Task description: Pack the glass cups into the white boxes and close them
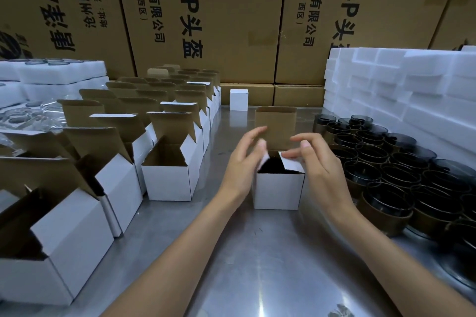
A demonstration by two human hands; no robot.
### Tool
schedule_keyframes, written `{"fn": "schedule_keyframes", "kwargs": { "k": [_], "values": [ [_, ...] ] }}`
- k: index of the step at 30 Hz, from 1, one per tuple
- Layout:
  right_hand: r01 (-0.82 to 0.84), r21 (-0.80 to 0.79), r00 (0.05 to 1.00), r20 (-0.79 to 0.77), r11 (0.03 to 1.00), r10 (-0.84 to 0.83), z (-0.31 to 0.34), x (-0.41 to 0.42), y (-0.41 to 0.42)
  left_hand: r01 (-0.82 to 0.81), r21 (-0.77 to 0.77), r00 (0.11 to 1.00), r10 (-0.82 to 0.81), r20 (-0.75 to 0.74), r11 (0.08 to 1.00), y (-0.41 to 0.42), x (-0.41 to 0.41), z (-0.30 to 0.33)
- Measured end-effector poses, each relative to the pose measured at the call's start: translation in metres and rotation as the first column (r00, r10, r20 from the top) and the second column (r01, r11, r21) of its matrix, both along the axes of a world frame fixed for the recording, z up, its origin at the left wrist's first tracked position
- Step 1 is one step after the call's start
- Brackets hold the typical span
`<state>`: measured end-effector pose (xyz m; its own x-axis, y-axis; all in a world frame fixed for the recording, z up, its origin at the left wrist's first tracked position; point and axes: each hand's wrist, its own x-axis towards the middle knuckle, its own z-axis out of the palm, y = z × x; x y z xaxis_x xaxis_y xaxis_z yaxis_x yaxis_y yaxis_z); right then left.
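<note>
Standing mid-table (257, 252), a white box (278, 190) w/ its big lid flap (276, 127) upright at the back and something dark inside, prob. a cup, can't tell for sure. Left hand (244, 162) is on the box's left side, fingers nearly straight, pushing the left side flap (264, 159) inward. Right hand (316, 162) is at the box's right side, fingers lightly bent, fingertips pressing the right side flap (292, 163) down over the opening. Neither hand grasps anything.

Dark glass cups (386, 170) crowd the table to the right of the box, packed close, some stacked. White foam blocks (401, 90) piled behind them. Rows of open white boxes (170, 175) stand to the left, lids up. One closed small box (238, 99) sits far back, apart, near brown cartons (231, 20) w/ black print.
</note>
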<state>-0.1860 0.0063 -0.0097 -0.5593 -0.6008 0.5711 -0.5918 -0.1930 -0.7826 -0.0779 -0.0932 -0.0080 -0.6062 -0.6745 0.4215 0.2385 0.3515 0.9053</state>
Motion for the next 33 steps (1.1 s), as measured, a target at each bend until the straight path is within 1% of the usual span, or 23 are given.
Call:
{"fn": "schedule_keyframes", "kwargs": {
  "k": [2, 6, 9, 10, 11, 13, 15, 17, 19, 21, 23, 24, 26, 33],
  "values": [
    [0.010, 0.032, 1.000, -0.012, 0.999, -0.010, -0.002, -0.004, 0.000, -0.036, -0.027, 0.999, 0.036, 0.010, 0.999, 0.000, -0.001, -0.003],
    [0.037, 0.022, 0.999, 0.011, 0.999, -0.037, -0.004, -0.005, -0.002, -0.033, 0.042, 0.994, 0.037, -0.106, 0.999, -0.001, -0.003, -0.005],
    [0.039, -0.048, 0.994, 0.100, 0.998, -0.034, -0.003, -0.004, -0.002, -0.056, -0.044, 0.996, 0.053, -0.076, 0.997, -0.002, -0.007, -0.005],
    [0.048, -0.067, 0.992, 0.122, 0.997, -0.040, -0.002, -0.003, -0.001, -0.059, -0.061, 0.996, 0.055, -0.070, 0.996, -0.003, -0.008, -0.005],
    [0.054, -0.078, 0.991, 0.123, 0.995, -0.044, -0.002, -0.002, 0.000, -0.053, -0.046, 0.996, 0.050, -0.076, 0.998, -0.004, -0.007, -0.005],
    [0.054, -0.078, 0.998, 0.048, 0.995, -0.050, -0.002, 0.000, 0.001, -0.022, -0.001, 0.995, 0.021, -0.095, 1.000, -0.004, -0.004, -0.002],
    [0.053, -0.052, 0.997, -0.057, 0.997, -0.056, -0.002, 0.002, 0.002, 0.021, 0.008, 0.995, -0.020, -0.102, 1.000, -0.005, -0.001, -0.002],
    [0.041, -0.001, 0.994, -0.105, 0.999, -0.041, -0.003, 0.000, 0.001, 0.048, 0.033, 0.994, -0.044, -0.100, 0.998, -0.004, 0.002, -0.003],
    [0.001, 0.054, 0.996, -0.091, 0.999, 0.004, -0.005, -0.002, 0.000, 0.075, 0.039, 0.994, -0.072, -0.081, 0.996, -0.001, 0.005, -0.003],
    [-0.043, 0.067, 0.995, -0.087, 0.997, 0.049, -0.006, -0.004, 0.000, 0.082, -0.036, 0.996, -0.083, -0.043, 0.996, 0.002, 0.006, -0.003],
    [-0.062, 0.058, 0.992, -0.102, 0.996, 0.068, -0.007, -0.004, -0.001, 0.025, -0.138, 0.999, -0.028, -0.018, 0.990, 0.005, 0.006, -0.005],
    [-0.064, 0.049, 0.992, -0.103, 0.997, 0.068, -0.007, -0.004, -0.001, -0.015, -0.163, 1.000, 0.013, -0.015, 0.986, 0.006, 0.005, -0.006],
    [-0.064, 0.028, 0.993, -0.099, 0.998, 0.066, -0.007, -0.006, -0.001, -0.057, -0.166, 0.998, 0.054, -0.023, 0.984, 0.008, 0.005, -0.006],
    [-0.049, 0.075, 0.994, -0.090, 0.996, 0.056, -0.011, -0.008, -0.004, -0.024, -0.171, 0.999, 0.018, -0.033, 0.985, 0.006, 0.006, -0.003]
  ]
}}
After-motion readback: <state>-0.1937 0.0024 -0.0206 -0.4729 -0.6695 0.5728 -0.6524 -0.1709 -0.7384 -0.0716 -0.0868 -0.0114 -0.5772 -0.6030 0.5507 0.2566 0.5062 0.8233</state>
